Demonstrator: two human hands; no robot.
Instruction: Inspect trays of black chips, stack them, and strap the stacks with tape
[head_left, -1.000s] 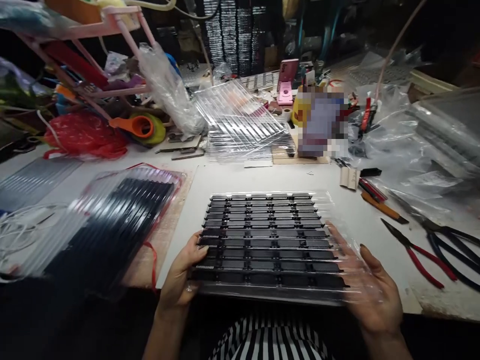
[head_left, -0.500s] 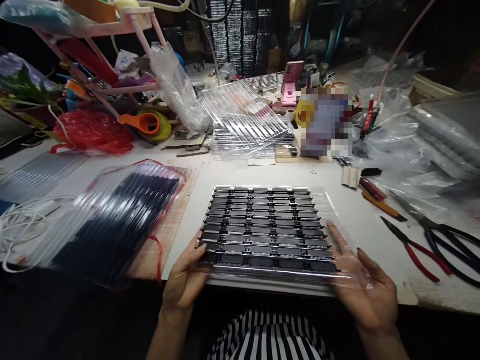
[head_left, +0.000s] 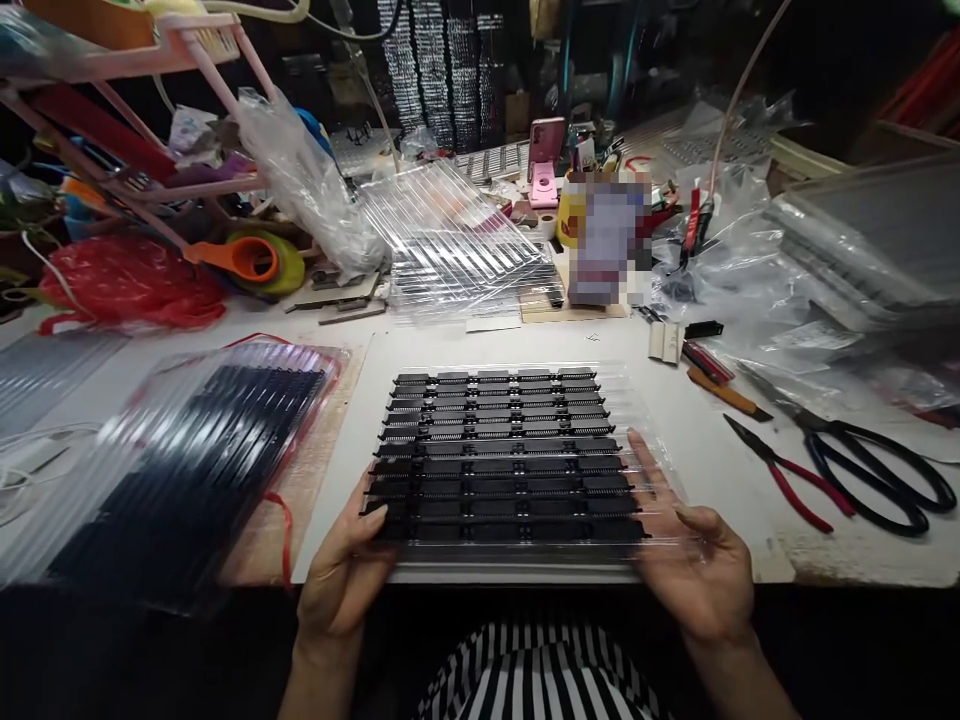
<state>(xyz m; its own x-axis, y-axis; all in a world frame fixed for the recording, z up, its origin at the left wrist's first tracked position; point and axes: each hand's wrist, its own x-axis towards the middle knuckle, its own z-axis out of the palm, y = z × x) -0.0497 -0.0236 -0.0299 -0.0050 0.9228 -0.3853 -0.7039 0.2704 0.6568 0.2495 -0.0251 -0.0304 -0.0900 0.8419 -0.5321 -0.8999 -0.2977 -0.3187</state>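
Both hands carry a loaded clear tray [head_left: 525,552] over the white board [head_left: 435,345], its black strips [head_left: 495,448] lying in rows.
A second ago we saw the tray's near edge covering the board's front; now a band of board shows below it, so we judge the load to be farther over the surface, with its rows undisturbed. The left hand [head_left: 341,570] pinches the near-left corner, thumb on top; the right hand [head_left: 701,580], half-curled, cups the right end from beneath (red-handled pliers [head_left: 772,461] lie beyond it). We cannot quite tell whether the tray touches the board.
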